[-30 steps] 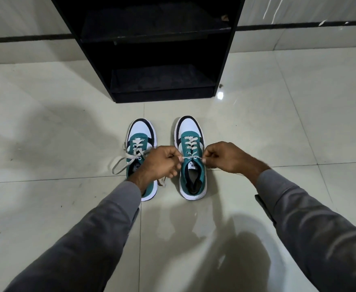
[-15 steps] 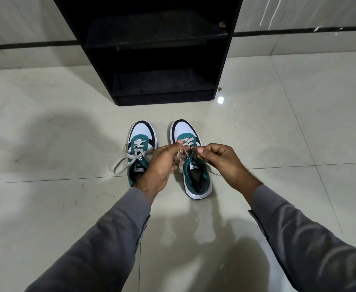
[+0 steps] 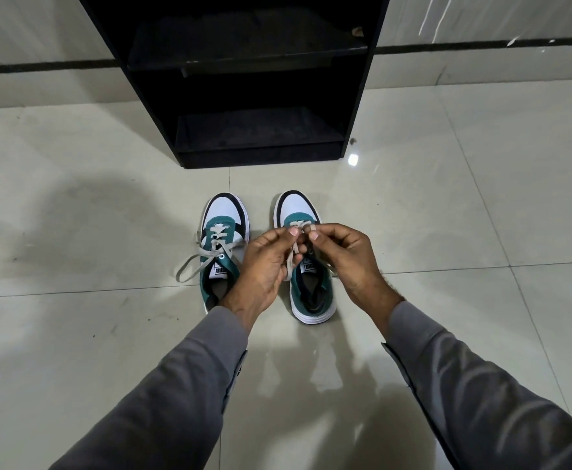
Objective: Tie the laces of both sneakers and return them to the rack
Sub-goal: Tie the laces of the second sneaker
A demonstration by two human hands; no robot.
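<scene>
- Two sneakers are set side by side on the floor [image 3: 74, 232], toes toward the rack [image 3: 359, 96], which stands just beyond them with both visible shelves bare.
- The right sneaker [image 3: 311, 290] is being worked on; its laces [image 3: 291, 262] are drawn up over the tongue, between the two hands.
- The left hand [image 3: 264, 266] is curled, thumb and forefinger pinched on a lace; a loose strand hangs from it toward the shoe's opening.
- The right hand [image 3: 345, 256] is likewise curled, its fingertips pinched on lace just beside the left hand's, the two nearly touching above the upper eyelets.
- Whether a loop has been formed cannot be told; the crossing is hidden by the fingers.
- The left sneaker [image 3: 222, 252] is judged untied: its laces [image 3: 206, 257] trail slack to the floor on its outer side.
- The shoe's long axis runs away from the person, so the lace ends are to be drawn apart across it, each to its own side, for the knot to seat on the tongue.
- The left hand lies nearer the left sneaker, which it partly covers.
- The task is judged early: no bow is seen finished, and both shoes are off the rack.
</scene>
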